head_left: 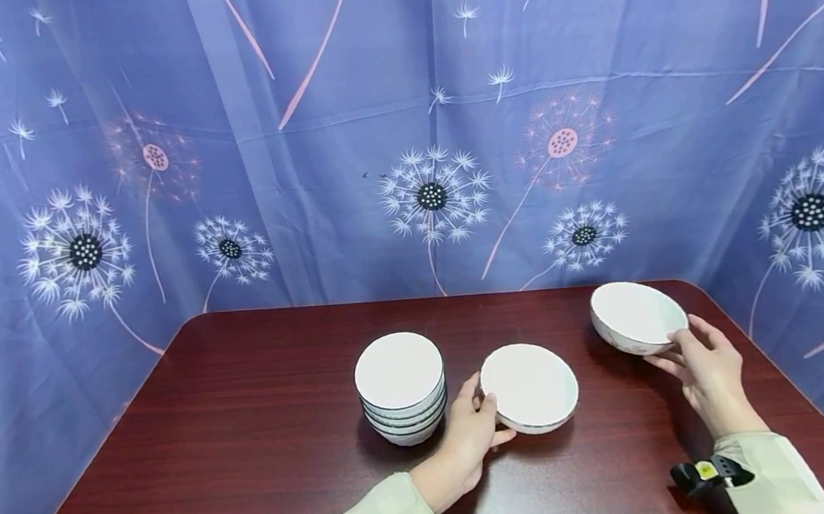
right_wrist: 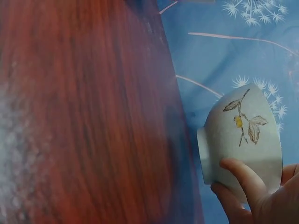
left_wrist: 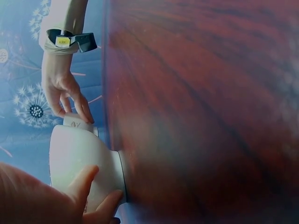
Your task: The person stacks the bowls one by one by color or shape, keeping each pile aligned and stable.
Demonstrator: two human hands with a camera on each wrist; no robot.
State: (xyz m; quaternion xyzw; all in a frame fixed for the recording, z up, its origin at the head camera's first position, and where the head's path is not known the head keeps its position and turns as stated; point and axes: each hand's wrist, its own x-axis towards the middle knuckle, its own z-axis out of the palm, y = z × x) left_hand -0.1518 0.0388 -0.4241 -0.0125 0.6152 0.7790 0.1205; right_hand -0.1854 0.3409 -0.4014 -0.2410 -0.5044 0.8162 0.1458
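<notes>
My left hand point(head_left: 465, 436) grips the left side of a white bowl point(head_left: 530, 387) near the table's middle, thumb by the rim and fingers lower on the outside. Whether that bowl's foot touches the table I cannot tell. At the far right, my right hand point(head_left: 712, 372) pinches the near right edge of another white bowl point(head_left: 637, 317), which is tilted and appears lifted off the table. A leaf sprig with a yellow fruit decorates this bowl's side point(right_wrist: 243, 126) in the right wrist view. Just left of my left hand stands a stack of several white bowls point(head_left: 401, 384) with dark rims.
The dark red wooden table point(head_left: 235, 443) has its back edge close behind the right-hand bowl. A blue curtain point(head_left: 345, 197) with dandelion prints hangs around the back and sides. Both wrists wear black straps with a device point(head_left: 709, 473).
</notes>
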